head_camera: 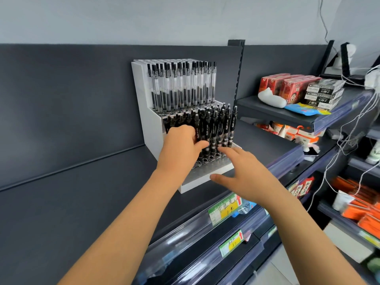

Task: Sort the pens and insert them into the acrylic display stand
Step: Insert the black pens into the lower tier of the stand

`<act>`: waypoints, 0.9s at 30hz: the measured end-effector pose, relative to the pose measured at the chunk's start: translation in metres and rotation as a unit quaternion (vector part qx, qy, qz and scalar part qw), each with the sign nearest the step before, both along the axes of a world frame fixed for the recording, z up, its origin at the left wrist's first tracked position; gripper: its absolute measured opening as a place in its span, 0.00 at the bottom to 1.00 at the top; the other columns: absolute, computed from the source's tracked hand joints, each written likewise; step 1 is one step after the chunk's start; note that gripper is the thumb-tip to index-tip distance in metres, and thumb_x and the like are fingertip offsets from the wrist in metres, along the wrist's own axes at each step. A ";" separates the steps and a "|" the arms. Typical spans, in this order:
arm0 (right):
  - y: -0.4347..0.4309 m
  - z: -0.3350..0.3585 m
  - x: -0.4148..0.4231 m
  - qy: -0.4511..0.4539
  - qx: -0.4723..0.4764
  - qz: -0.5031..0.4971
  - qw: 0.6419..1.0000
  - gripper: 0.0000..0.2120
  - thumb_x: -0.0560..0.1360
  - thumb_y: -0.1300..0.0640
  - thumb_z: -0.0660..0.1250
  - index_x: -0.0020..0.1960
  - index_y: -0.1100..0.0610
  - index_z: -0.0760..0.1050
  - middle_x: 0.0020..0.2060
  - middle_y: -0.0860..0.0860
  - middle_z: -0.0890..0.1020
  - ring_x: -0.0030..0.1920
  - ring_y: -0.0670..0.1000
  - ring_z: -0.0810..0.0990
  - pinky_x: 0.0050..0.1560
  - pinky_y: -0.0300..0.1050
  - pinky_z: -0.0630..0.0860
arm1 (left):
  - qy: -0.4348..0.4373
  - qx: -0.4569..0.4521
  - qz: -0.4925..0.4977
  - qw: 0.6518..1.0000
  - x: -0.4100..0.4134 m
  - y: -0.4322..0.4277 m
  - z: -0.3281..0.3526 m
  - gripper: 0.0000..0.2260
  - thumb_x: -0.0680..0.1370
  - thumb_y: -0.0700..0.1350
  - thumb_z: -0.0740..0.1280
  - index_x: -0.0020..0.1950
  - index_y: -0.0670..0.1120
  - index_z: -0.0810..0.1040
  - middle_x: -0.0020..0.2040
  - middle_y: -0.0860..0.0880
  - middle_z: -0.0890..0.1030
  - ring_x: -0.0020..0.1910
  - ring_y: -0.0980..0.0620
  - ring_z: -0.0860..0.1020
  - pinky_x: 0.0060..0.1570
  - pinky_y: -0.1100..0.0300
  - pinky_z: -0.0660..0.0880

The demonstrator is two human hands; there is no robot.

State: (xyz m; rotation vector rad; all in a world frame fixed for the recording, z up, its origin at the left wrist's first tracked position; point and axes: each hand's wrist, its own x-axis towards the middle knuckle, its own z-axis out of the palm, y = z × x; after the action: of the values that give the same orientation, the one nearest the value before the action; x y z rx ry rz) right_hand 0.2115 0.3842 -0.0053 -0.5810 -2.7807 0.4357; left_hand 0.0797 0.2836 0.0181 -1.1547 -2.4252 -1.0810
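A white stepped acrylic display stand (152,124) sits on a dark grey shelf. Its upper tier is full of clear-barrelled pens with black caps (181,85). The lower tier holds several black retractable pens (218,128). The front rows of holes (211,165) stand vacant. My left hand (181,145) is closed around a bunch of black pens at the left of the lower tier. My right hand (240,173) hovers with spread fingers over the stand's front right corner, holding nothing; its fingertips are near the bases of the black pens.
The grey shelf (72,202) stretches left of the stand, with a grey back panel (61,99) behind. Green-and-yellow price tags (224,208) sit on the shelf edge below. Right of a slotted upright (239,68) are shelves with red boxes (287,87), packets and white cables (349,124).
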 end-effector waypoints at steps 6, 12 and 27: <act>-0.002 -0.006 0.001 0.019 -0.058 0.015 0.998 0.39 0.72 0.42 0.70 0.77 0.48 0.56 0.75 0.46 0.59 0.74 0.50 0.58 0.71 0.45 0.59 | -0.007 -0.082 0.007 0.997 0.001 0.011 0.005 0.16 0.77 0.50 0.70 0.37 0.41 0.71 0.30 0.48 0.71 0.33 0.48 0.73 0.38 0.53 0.74; -0.003 -0.005 0.013 0.032 -0.034 0.013 0.999 0.38 0.73 0.44 0.69 0.77 0.49 0.56 0.75 0.46 0.60 0.74 0.51 0.58 0.71 0.46 0.59 | -0.041 -0.065 0.011 0.997 0.005 0.009 0.008 0.19 0.77 0.47 0.71 0.32 0.43 0.65 0.30 0.43 0.77 0.31 0.46 0.79 0.40 0.48 0.80; -0.004 0.021 0.069 -0.043 -0.007 0.062 0.997 0.34 0.77 0.42 0.64 0.77 0.50 0.53 0.75 0.49 0.60 0.73 0.53 0.61 0.69 0.48 0.64 | -0.071 -0.184 0.062 0.978 0.036 0.005 0.011 0.19 0.79 0.49 0.67 0.34 0.43 0.64 0.28 0.47 0.66 0.28 0.49 0.67 0.31 0.56 0.67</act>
State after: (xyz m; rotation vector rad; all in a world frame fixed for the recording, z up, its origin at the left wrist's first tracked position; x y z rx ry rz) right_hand 0.2809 0.3805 0.0159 -0.4411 -2.9103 0.4680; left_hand 0.1156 0.2889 0.0288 -1.0348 -2.8538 -0.7183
